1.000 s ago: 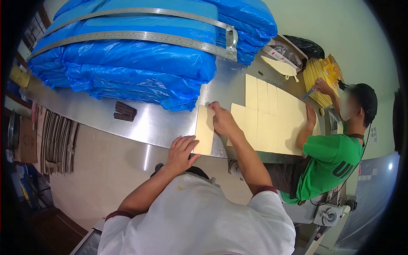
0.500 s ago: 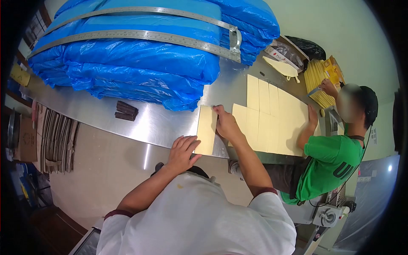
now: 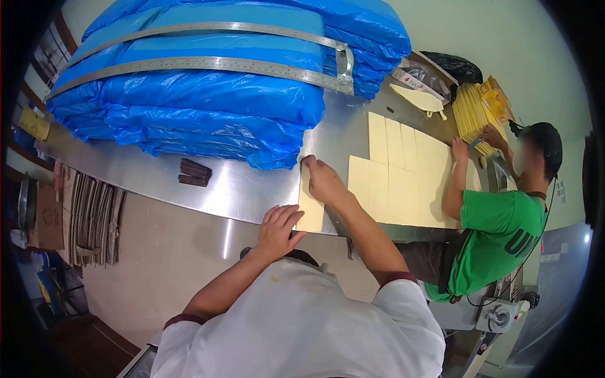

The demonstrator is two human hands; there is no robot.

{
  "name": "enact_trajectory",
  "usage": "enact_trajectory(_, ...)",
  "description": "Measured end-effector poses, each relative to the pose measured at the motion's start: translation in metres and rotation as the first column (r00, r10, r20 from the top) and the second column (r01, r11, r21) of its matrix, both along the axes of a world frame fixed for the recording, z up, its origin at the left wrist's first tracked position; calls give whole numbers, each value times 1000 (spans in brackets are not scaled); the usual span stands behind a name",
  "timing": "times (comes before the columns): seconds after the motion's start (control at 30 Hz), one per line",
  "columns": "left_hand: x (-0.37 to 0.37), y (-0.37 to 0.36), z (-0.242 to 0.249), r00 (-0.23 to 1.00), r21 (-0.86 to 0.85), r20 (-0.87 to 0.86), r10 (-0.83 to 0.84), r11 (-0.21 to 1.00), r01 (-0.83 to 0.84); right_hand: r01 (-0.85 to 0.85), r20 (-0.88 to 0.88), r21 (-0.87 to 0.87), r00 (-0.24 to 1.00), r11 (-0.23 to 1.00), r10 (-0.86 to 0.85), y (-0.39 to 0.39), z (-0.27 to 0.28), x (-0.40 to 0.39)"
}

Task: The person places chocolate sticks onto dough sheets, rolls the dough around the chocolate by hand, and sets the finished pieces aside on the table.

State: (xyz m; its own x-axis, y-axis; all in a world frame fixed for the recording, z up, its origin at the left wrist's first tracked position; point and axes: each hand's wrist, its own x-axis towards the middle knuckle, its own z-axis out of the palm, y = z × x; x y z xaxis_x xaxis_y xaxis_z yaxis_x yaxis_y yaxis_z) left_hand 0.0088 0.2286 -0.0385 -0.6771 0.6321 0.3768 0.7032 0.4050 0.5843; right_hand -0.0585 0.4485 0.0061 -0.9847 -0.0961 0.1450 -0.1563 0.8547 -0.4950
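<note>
At the near edge of a table (image 3: 239,195), the left hand (image 3: 276,233) is resting, unclenched, on a pale strip (image 3: 311,211), apparently steadying it; the right (image 3: 326,183) is curling over its far end, any grasp unclear. Light, even pressure is seemingly being called for. Blue bundles (image 3: 208,94) are lying far left.

"What's around you?"

"In front of you is a shiny metal table (image 3: 252,198). The wall (image 3: 491,28) past it is pale green."

"And your floor (image 3: 164,258)?"

"It's smooth and light tan, with a thin white streak of light (image 3: 227,239). On your left are lots of flat brown cardboard sheets (image 3: 94,217)."
</note>
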Motion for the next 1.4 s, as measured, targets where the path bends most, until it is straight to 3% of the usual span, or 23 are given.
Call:
enact_trajectory(0.07, 1, -1, 0, 1000, -3, -4, 8, 1000, -8, 6, 58, 18, 998, 1000, -7, -4, -4, -1)
enact_trajectory(0.13, 2, -1, -2, 1000, -1, 0, 4, 1000, -4, 60, 113, -91, 992, 994, -50, 4, -7, -5)
enact_trajectory(0.17, 1, -1, -1, 1000, 12, 4, 6, 1000, -6, 39, -15, -110, 999, 993, -41, 3, 0, 0)
enact_trajectory(0.23, 0, 0, -2, 1000, 13, 20, 15, 1000, -15, 113, -75, -77, 990, 991, -119, 12, -21, 6)
enact_trajectory(0.27, 1, -1, -3, 999, -1, 35, 20, 1000, -20, 175, 81, -26, 982, 984, -172, 14, -28, 8)
enact_trajectory(0.3, 3, -1, -4, 999, -3, 33, 28, 1000, -28, 142, -19, -16, 990, 990, -142, 15, -31, 9)
enact_trajectory(0.33, 2, -2, -4, 999, -4, 35, 27, 1000, -26, 172, 38, -56, 985, 984, -170, 19, -29, 9)
enact_trajectory(0.4, 2, -4, -1, 999, 3, 45, -4, 1000, 4, 166, -46, -125, 984, 978, -173, 13, -6, 14)
enact_trajectory(0.47, -3, -13, 12, 997, 94, 69, -16, 996, 10, 231, 89, -71, 971, 970, -224, 18, -19, 18)
enact_trajectory(0.53, -14, -33, 8, 996, 239, 94, 6, 970, -29, 213, 112, -114, 973, 970, -201, 20, -14, 20)
enact_trajectory(0.6, -45, -75, -9, 939, 273, 108, 327, 898, -345, 200, 46, -151, 980, 968, -195, 19, -11, 24)
enact_trajectory(0.63, -69, -100, -18, 853, 358, 245, 461, 775, -521, 193, -34, -165, 979, 967, -202, 17, -11, 26)
enact_trajectory(0.67, -94, -133, -2, 844, 307, 12, 537, 801, -514, 184, -115, -176, 972, 967, -206, 14, -9, 28)
enact_trajectory(0.73, -128, -175, 16, 838, 92, -166, 520, 854, -512, 188, -169, -250, 957, 950, -234, -1, 0, 37)
enact_trajectory(0.83, -151, -187, 32, 865, -105, -239, 441, 874, -475, 162, -211, -309, 949, 937, -234, -23, 0, 53)
enact_trajectory(0.93, -165, -191, 41, 904, -211, -188, 385, 883, -420, 141, -229, -346, 946, 928, -229, -39, -3, 66)
enact_trajectory(1.1, -178, -197, 37, 938, -159, -214, 273, 938, -309, 186, -208, -395, 936, 900, -285, -44, -9, 89)
enact_trajectory(1.23, -183, -197, 46, 944, -252, -244, 221, 926, -281, 251, -102, -514, 932, 820, -349, -40, -25, 102)
enact_trajectory(1.33, -185, -194, 50, 940, -269, -283, 189, 926, -267, 216, -183, -509, 919, 833, -350, -41, -26, 106)
enact_trajectory(1.37, -187, -194, 51, 940, -266, -291, 176, 929, -257, 324, -26, -501, 921, 802, -389, -41, -15, 113)
enact_trajectory(1.4, -189, -192, 50, 942, -261, -297, 159, 935, -241, 305, -94, -479, 914, 823, -394, -38, -17, 114)
